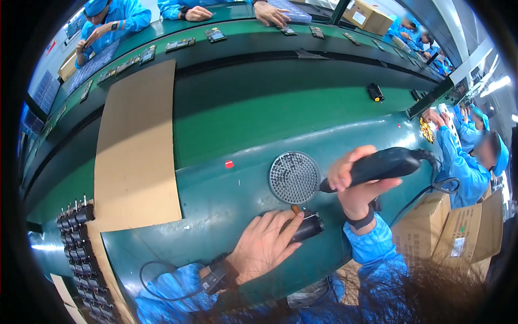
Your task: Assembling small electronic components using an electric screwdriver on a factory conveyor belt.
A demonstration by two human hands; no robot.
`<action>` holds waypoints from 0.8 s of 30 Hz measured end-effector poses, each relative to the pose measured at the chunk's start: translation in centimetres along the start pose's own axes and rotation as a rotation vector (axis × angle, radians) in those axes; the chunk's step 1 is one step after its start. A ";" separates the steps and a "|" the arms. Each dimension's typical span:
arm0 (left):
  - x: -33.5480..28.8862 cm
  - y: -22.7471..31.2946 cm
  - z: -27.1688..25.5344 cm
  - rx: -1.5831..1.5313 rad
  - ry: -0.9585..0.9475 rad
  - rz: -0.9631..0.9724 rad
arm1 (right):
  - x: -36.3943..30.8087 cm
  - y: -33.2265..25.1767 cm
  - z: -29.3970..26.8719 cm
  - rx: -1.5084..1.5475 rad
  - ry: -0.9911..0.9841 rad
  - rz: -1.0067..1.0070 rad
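In my right hand (359, 178) is a black electric screwdriver (384, 164), its tip pointing left at the right rim of a round grey screw tray (294, 178). Many small dark screws seem to sit in the tray's holes. Just below the tray, my left hand (265, 243) grips a small black device housing (308, 227) against the green bench. An orange-brown tab (295, 208) sticks up from the housing beside my fingers. A cord runs from the screwdriver's back end, and a wired strap is on my left wrist.
Rows of black housings (81, 254) stand at the left edge beside a cardboard sheet (137, 151). Circuit boards (216, 35) lie along the far belt. Another black unit (375, 93) is at the back right. Cardboard boxes (426, 221) stand at the right. Co-workers sit opposite and to the right.
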State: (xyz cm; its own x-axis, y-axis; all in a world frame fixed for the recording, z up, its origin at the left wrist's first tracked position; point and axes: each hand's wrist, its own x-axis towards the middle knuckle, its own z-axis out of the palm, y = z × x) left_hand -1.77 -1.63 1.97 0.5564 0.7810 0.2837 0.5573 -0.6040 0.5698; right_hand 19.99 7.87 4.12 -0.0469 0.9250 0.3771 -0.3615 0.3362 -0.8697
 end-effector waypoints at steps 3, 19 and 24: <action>0.1 -0.3 0.0 0.007 0.013 0.003 | 0.3 -1.9 0.3 0.118 0.056 -0.104; -0.2 -1.1 0.6 -0.094 0.033 -0.022 | -2.7 -2.1 1.6 0.353 -0.328 -0.114; -0.2 -1.0 0.5 -0.088 0.024 -0.016 | -3.0 -1.8 1.7 0.294 -0.277 -0.108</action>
State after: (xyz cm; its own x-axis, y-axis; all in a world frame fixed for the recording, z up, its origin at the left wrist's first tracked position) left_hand -2.09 -1.25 0.99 0.5321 0.7949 0.2915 0.5096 -0.5756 0.6395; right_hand 19.22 4.17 5.07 -0.2281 0.7909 0.5679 -0.6269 0.3269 -0.7072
